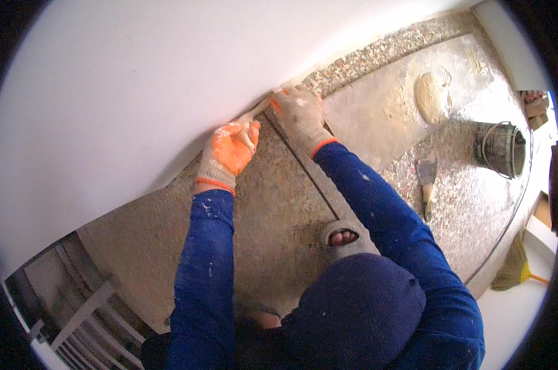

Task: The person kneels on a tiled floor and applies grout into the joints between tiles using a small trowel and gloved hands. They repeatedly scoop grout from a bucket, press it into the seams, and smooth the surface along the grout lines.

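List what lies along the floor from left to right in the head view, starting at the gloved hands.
Left hand in an orange-palmed glove → right hand → pile of putty → scraper → dark bucket → broom at the right edge.

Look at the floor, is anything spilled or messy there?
Yes. A tan blob of paste sits straight on the floor sheet, and a putty knife lies loose near the bucket.

Two gloved hands, left hand [229, 151] and right hand [299, 114]. One bucket [500, 149]. One putty knife [427, 185] on the floor. One broom [514, 266]. One mound of plaster [432, 97]. One sandalled foot [344, 236].
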{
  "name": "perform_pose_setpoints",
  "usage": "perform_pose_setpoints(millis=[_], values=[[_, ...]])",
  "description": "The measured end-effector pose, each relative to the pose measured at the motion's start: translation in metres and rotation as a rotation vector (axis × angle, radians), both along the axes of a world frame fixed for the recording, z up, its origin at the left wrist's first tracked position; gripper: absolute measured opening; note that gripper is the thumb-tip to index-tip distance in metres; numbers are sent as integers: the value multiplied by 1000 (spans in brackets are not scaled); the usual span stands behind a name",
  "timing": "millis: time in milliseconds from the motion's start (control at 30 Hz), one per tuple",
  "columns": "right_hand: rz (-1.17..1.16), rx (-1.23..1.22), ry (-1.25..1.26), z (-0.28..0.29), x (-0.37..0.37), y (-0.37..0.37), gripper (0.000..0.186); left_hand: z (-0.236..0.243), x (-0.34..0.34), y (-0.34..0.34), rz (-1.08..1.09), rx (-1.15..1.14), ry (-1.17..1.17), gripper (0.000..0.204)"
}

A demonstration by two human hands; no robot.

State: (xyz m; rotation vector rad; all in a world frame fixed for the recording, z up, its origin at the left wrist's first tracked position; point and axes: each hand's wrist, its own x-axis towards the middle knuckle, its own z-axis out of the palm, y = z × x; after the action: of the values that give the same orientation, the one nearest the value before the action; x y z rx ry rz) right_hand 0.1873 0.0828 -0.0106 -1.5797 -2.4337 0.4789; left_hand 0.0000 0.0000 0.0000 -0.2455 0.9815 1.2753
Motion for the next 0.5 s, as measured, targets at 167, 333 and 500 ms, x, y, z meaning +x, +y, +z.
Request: perform_pose_setpoints(millis=[167,333,500], values=[[26,51,-62,1,-1,1,18,9,6,-1,87,-69,-29,39],[-93,114,81,-3,5,4,15,-1,-4,-2,127,-30,4,36],[-33,92,110,-2,10,7,17,-4,-9,-7,135,46,26,35]])
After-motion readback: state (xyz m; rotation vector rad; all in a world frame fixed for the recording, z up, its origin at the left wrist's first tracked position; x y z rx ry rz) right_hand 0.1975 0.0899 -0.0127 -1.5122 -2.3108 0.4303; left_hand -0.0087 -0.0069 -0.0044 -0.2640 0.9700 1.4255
